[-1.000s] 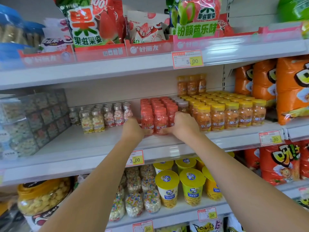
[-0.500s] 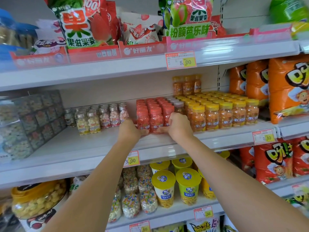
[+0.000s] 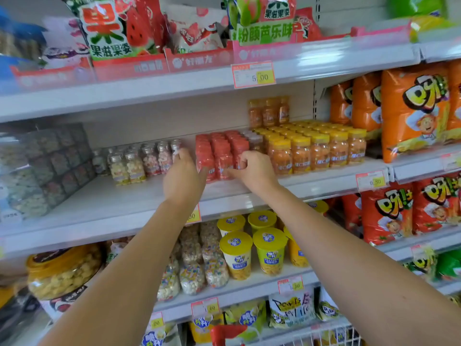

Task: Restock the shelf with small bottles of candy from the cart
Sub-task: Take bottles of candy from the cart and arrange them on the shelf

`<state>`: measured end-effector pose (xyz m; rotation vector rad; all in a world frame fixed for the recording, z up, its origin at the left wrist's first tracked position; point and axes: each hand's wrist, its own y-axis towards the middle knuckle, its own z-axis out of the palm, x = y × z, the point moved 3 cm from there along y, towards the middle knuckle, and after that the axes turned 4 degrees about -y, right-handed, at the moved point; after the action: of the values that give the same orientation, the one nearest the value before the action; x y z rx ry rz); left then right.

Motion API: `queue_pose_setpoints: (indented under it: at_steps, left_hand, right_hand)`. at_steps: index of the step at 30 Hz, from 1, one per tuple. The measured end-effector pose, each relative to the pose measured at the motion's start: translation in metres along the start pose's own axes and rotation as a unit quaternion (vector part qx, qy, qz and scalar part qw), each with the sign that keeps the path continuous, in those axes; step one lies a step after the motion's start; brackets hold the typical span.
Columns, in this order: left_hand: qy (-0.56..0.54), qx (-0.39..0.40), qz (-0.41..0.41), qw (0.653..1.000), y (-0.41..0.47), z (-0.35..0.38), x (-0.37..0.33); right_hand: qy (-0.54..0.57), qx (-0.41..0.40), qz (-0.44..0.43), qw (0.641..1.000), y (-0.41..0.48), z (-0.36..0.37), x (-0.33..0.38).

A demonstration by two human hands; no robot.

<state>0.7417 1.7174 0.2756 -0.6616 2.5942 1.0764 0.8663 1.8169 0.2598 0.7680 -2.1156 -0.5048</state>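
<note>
Red candy bottles (image 3: 219, 156) stand between left hand (image 3: 183, 178) and right hand (image 3: 252, 171)

Left of the left hand (image 3: 183, 174) and in front of it, the shelf board (image 3: 104, 201) lies bare, bounded by silver-capped clear bottles (image 3: 139, 161) behind and wrapped boxes (image 3: 45, 166) farther left. Between the hands the red bottles (image 3: 219, 156) stand packed, and just right of the right hand (image 3: 252, 168) the yellow-capped bottles (image 3: 314, 151) wall that side. The upper shelf (image 3: 149, 93) leaves open air above the caps.

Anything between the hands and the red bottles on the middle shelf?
Nothing visible. Left hand is at the left side of the red bottles, right hand at their front right. Clear bottles and yellow-cap bottles only flank the block.
</note>
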Motion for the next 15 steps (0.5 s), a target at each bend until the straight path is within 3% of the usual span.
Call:
queue_pose_setpoints:
  at_steps: [3, 5, 7, 10, 13, 15]
  left_hand:
    - [-0.119, -0.101, 0.117, 0.981, -0.045, -0.017, -0.009]
    - [-0.152, -0.055, 0.141, 0.977, -0.089, -0.008, -0.009]
    - [-0.141, 0.031, 0.147, 0.979, -0.139, 0.014, -0.005]
    - [-0.139, 0.187, 0.116, 0.966, -0.208, 0.063, 0.006]
    - [-0.107, 0.372, 0.073, 0.919, -0.263, 0.118, 0.013]
    - [-0.054, 0.487, 0.059, 0.87, -0.296, 0.154, 0.011]
  right_hand:
    - [0.049, -0.049, -0.097, 0.993, -0.041, -0.022, 0.003]
    - [0.087, -0.009, -0.119, 0.989, -0.079, -0.034, -0.011]
    - [0.101, 0.096, -0.109, 0.984, -0.12, -0.036, -0.033]
    - [0.092, 0.238, -0.014, 0.967, -0.178, -0.028, -0.086]
    - [0.052, 0.332, 0.115, 0.935, -0.235, -0.005, -0.155]
    - [-0.013, 0.4, 0.205, 0.893, -0.278, 0.017, -0.207]
